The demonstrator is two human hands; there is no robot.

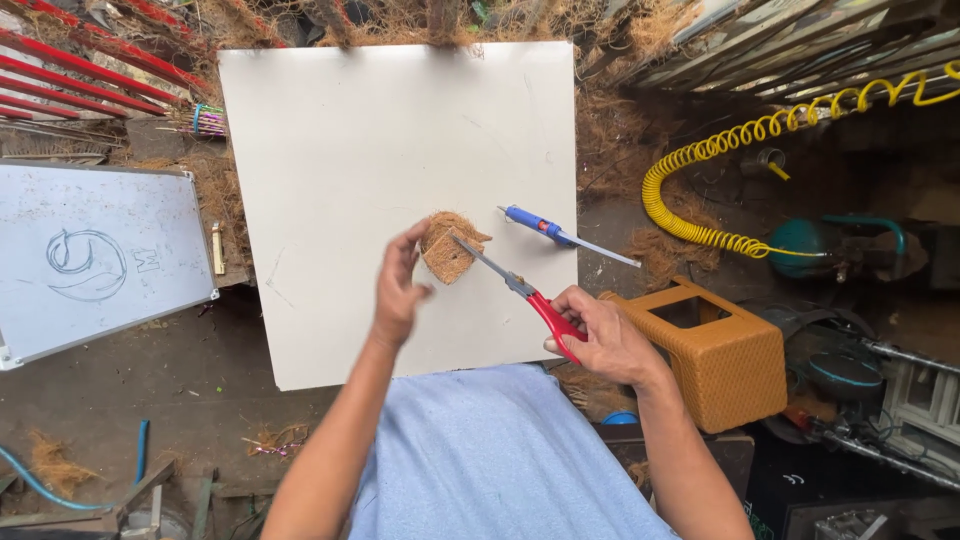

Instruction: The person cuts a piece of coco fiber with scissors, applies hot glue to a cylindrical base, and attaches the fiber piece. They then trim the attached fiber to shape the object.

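Scissors (520, 292) at fibre piece (450, 246) edge | left hand (398, 290) pinching | board (330, 150) open

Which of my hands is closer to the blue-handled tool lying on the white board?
Right. The right hand holds red scissors below the blue-handled tool; the left hand is farther left, holding the coir piece.

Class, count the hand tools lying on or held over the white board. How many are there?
2. The red-handled scissors are in the right hand, cutting the fibre piece held by the left hand. The blue-handled tool lies on the white board.
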